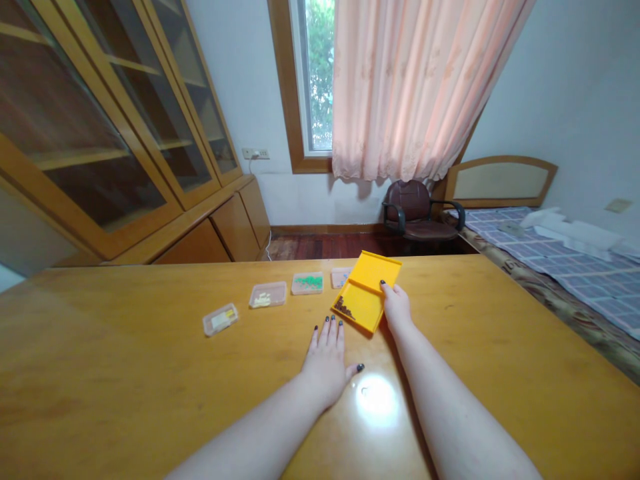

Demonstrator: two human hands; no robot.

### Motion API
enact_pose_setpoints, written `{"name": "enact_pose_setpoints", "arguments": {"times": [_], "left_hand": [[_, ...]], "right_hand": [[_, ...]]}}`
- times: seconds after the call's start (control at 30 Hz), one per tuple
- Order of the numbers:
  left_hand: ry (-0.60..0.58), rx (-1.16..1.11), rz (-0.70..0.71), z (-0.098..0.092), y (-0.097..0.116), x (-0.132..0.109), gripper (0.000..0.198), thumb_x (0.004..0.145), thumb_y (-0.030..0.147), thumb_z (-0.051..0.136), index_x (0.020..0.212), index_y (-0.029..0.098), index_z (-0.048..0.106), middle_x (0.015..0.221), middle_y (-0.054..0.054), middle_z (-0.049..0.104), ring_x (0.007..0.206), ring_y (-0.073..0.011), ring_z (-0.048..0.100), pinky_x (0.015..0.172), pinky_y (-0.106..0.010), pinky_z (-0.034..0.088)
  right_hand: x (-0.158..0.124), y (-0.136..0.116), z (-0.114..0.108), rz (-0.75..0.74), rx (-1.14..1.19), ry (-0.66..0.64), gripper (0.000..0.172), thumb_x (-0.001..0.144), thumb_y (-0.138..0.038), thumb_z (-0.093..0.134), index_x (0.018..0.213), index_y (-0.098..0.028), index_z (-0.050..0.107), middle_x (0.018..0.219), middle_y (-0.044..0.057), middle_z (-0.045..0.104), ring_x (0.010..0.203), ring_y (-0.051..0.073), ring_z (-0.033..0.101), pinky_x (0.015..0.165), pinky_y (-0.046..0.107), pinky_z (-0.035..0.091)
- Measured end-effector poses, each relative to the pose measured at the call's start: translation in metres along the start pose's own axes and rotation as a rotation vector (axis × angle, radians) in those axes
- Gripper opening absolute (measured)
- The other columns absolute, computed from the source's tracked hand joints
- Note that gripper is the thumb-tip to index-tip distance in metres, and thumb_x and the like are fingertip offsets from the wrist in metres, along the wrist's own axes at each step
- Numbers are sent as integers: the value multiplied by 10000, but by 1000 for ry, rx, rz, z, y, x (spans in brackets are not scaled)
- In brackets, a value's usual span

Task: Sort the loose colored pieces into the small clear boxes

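Observation:
My right hand (397, 308) grips the right edge of an open yellow case (367, 303), its thumb on the inner face. The case is tilted, and small dark brown pieces (343, 308) are gathered in its lower left corner. Palm down on the table, my left hand (327, 360) lies with its fingers spread, just below the case and apart from it. Behind the case, a clear box (339, 277) with bluish bits is partly hidden. To its left stand a clear box of green pieces (308, 283) and another of cream-coloured pieces (268, 295).
A small clear box (221, 320) with white and yellow contents sits farthest left on the wooden table (125, 373). Beyond the table are a brown armchair (417, 210), a bed (565, 253) on the right and a glass-door cabinet (130, 133) on the left.

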State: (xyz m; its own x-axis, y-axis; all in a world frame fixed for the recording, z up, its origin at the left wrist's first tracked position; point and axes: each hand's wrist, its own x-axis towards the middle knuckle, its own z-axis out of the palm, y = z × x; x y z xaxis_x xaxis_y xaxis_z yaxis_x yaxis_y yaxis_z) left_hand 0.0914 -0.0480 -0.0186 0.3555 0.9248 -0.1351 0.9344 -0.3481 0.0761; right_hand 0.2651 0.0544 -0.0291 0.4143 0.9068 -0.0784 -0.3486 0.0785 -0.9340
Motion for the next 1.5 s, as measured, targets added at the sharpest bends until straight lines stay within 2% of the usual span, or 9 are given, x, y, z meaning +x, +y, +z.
{"name": "enact_pose_setpoints", "arguments": {"times": [0.2, 0.43, 0.63, 0.77, 0.9, 1.07, 1.23, 1.37, 1.5], "left_hand": [[-18, 67, -90, -1, -4, 0, 868, 769, 649, 345, 1381, 43, 236, 1452, -178, 180, 1343, -317, 147, 1080, -496, 142], [-11, 132, -177, -17, 6, -10, 737, 793, 508, 460, 1343, 34, 332, 1391, -209, 329, 1236, -324, 352, 1037, -464, 240], [-92, 145, -221, -25, 11, -18, 723, 775, 532, 478, 1369, 159, 301, 1408, -171, 318, 1246, -379, 298, 920, -591, 300], [-101, 158, -231, -27, 11, -18, 750, 767, 567, 466, 1374, 165, 289, 1403, -196, 315, 1177, -377, 376, 843, -542, 378], [-84, 181, -209, -24, 13, -16, 741, 790, 551, 434, 1377, 127, 276, 1389, -220, 326, 1203, -359, 356, 904, -563, 327], [-112, 132, -242, -15, 12, -11, 761, 784, 573, 397, 1395, 153, 226, 1444, -193, 215, 1302, -391, 196, 915, -635, 274], [-40, 92, -187, -4, 7, -1, 816, 775, 639, 328, 1396, 119, 219, 1448, -222, 165, 1331, -382, 122, 969, -665, 146], [47, 48, -65, 5, -5, 8, 866, 767, 683, 279, 1395, 91, 212, 1453, -216, 151, 1346, -344, 98, 1027, -615, 86], [66, 15, 5, 5, -12, 13, 820, 793, 653, 283, 1389, 93, 232, 1450, -201, 189, 1345, -311, 137, 1063, -547, 107]], "right_hand": [[2, 1, -1, -15, -55, -9, 296, 613, -401, 651, 775, -153, 638, 829, 75, 709, 739, 238, 651, 647, 318, 515], [4, 5, -3, -8, -47, -15, 315, 613, -410, 655, 795, -153, 641, 835, 76, 708, 746, 242, 652, 650, 321, 517], [7, 9, -4, -16, -63, -27, 307, 627, -411, 644, 803, -159, 636, 837, 71, 709, 743, 241, 656, 654, 324, 515], [6, 9, -4, -10, -96, -21, 311, 629, -417, 637, 799, -157, 635, 840, 80, 709, 755, 247, 655, 649, 321, 514], [6, 9, -5, -11, -128, -36, 307, 631, -421, 633, 794, -161, 637, 843, 76, 709, 773, 249, 653, 656, 320, 512], [6, 10, -4, 4, -117, -67, 323, 625, -425, 633, 809, -160, 634, 857, 79, 707, 769, 249, 653, 649, 325, 513], [7, 14, -5, -18, -157, -82, 334, 654, -444, 607, 836, -165, 634, 891, 85, 704, 786, 253, 653, 641, 320, 511], [8, 16, -6, -29, -201, -65, 334, 663, -451, 595, 834, -167, 634, 888, 83, 704, 783, 252, 653, 643, 321, 509], [8, 15, -4, -19, -228, -37, 320, 651, -436, 607, 805, -158, 634, 861, 85, 706, 787, 256, 651, 658, 328, 510]]}}
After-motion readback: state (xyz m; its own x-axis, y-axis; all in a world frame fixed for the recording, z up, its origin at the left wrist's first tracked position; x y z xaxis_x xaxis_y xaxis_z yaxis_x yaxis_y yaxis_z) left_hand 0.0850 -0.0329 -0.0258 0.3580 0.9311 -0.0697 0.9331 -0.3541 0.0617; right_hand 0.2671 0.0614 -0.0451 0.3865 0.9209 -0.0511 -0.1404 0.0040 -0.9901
